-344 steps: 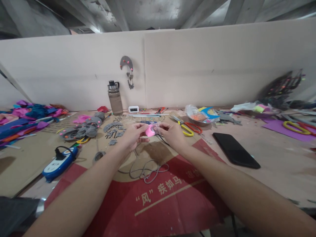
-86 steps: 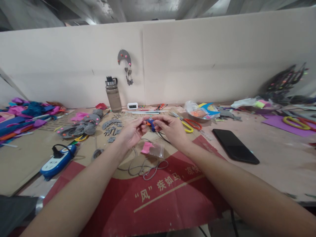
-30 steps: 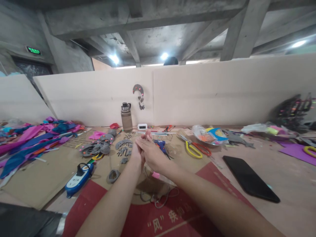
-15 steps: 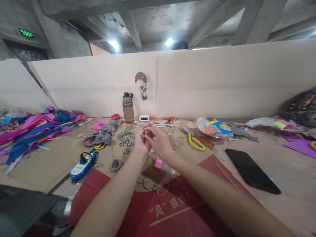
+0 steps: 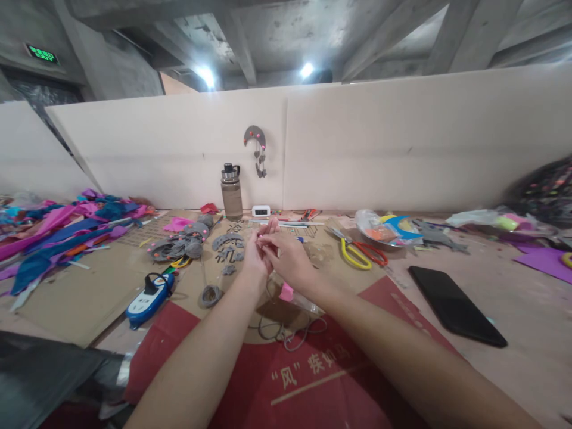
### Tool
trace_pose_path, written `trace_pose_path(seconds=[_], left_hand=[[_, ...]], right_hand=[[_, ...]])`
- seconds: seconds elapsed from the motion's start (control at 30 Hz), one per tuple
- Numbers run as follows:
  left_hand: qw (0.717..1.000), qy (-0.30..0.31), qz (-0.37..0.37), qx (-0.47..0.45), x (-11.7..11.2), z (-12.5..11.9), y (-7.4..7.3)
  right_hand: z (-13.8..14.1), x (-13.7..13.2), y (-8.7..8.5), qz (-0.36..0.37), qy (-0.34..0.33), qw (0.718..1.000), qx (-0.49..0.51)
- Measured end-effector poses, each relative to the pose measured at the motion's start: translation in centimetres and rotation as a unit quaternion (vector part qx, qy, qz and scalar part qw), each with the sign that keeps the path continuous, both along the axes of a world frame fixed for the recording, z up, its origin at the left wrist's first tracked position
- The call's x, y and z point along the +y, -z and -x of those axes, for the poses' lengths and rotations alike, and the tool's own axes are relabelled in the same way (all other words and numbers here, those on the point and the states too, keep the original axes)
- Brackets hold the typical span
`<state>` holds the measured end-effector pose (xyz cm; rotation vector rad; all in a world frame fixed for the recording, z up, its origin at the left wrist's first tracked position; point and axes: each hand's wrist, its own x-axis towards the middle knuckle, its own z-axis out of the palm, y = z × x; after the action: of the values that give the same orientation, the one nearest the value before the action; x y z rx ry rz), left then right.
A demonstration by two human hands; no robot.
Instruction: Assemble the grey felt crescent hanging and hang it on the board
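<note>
Over the cardboard, my left hand (image 5: 255,257) and my right hand (image 5: 290,257) are together, palms facing and fingers touching. My right fingertips press into the fingers of my left hand, whose fingertips point up and away. A tiny pink spot shows between them, too small to make out. Below my hands lie a pink lump (image 5: 286,292) with clear plastic wrap (image 5: 306,305) and a loose grey cord (image 5: 298,338). Grey cut-out pieces (image 5: 229,243) and a small grey coil (image 5: 210,295) lie left of my hands.
Yellow-handled scissors (image 5: 355,257) and a black phone (image 5: 456,305) lie to the right. A blue-and-white power strip (image 5: 151,300), a water bottle (image 5: 232,195) and colourful fabric strips (image 5: 67,241) are on the left. A grey moon ornament (image 5: 255,137) hangs on the white partition (image 5: 384,143).
My hands stay together in nearly the same place, with my right fingers shifted slightly against the left. A small blue-purple object behind my right hand has come into view.
</note>
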<state>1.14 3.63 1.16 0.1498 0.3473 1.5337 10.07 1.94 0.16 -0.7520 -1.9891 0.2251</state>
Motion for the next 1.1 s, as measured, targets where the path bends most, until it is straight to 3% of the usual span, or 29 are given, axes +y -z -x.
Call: trace_pose_path(seconds=[0.13, 0.43, 0.6, 0.9, 1.1], left_hand=[[1.000, 0.005, 0.010, -0.004, 0.1, 0.1, 0.1], [1.000, -0.026, 0.004, -0.010, 0.3, 0.4, 0.0], [1.000, -0.023, -0.001, 0.000, 0.3, 0.5, -0.2], [1.000, 0.001, -0.027, 0.001, 1.1, 0.3, 0.7], [1.000, 0.001, -0.010, 0.024, 0.4, -0.2, -0.1]], right_hand=[[0.0, 0.1, 0.1, -0.014, 0.020, 1.000, -0.012], [-0.3, -0.1, -0.1, 0.010, -0.016, 0.999, -0.030], [-0.3, -0.2, -0.2, -0.012, -0.026, 1.000, 0.000], [-0.5, 0.1, 0.0, 0.007, 0.009, 0.999, -0.037], [-0.6, 0.4, 0.0, -0.008, 0.035, 0.997, -0.069]])
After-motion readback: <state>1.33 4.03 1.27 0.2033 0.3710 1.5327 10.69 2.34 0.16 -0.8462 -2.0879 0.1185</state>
